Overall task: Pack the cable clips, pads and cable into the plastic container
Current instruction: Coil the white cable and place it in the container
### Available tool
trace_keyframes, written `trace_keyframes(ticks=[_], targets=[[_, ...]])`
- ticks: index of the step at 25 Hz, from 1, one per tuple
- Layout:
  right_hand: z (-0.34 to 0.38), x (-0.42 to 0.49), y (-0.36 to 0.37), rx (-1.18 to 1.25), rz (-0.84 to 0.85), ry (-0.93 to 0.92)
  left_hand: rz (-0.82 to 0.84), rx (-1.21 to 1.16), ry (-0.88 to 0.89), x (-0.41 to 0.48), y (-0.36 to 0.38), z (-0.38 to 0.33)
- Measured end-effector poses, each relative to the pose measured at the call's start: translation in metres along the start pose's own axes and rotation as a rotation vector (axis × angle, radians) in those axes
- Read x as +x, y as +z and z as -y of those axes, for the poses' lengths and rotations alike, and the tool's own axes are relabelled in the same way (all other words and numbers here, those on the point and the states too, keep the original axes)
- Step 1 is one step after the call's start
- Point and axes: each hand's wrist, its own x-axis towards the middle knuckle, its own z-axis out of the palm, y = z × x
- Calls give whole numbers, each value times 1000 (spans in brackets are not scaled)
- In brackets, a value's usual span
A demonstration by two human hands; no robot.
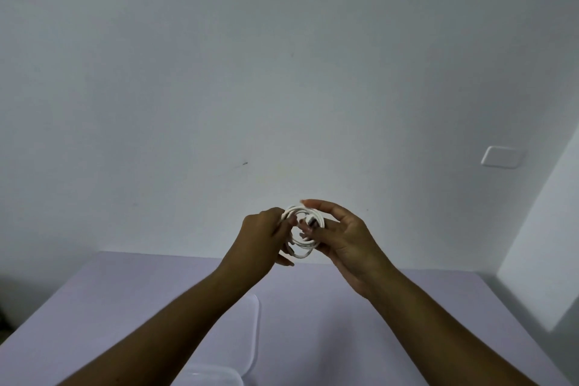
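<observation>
While raised above the table (313, 307), left hand (260, 235) and right hand (341, 235) are both gripping the coiled white cable (302, 227), lid (250, 332) lying below.

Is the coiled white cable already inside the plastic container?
No, both hands, left hand and right hand, hold the coiled white cable up above the table.

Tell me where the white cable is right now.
In the head view the white cable is coiled in loops at centre frame, held up between the left hand and right hand, above the far edge of the lilac table.
</observation>
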Motion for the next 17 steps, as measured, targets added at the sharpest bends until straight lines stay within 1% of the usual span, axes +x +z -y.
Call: trace_keyframes(ticks=[2, 4, 5, 7, 8, 9, 11, 17], targets=[[-2, 0, -1, -154, -48, -98, 36, -101, -55, -1, 0, -1], [-5, 0, -1, -240, -104, -174, 76, -204, -124, -2, 1, -1], [-7, 1, -2, -310, -137, -232, 94, -235, -152, -1, 1, -1], [-11, 2, -3, -525, -216, -388, 126, -289, -197, -1, 3, -2], [-13, 2, -4, -600, -256, -461, 138, -319, -216, -2, 3, -2], [-14, 1, -3, -623, -286, -509, 150, -339, -231, -2, 3, -3], [-14, -1, -2, -574, -319, -536, 165, -350, -236, -2, 2, -5], [-18, -4, 1, -379, -383, -438, 150, -381, -219, 0, 1, -2]])
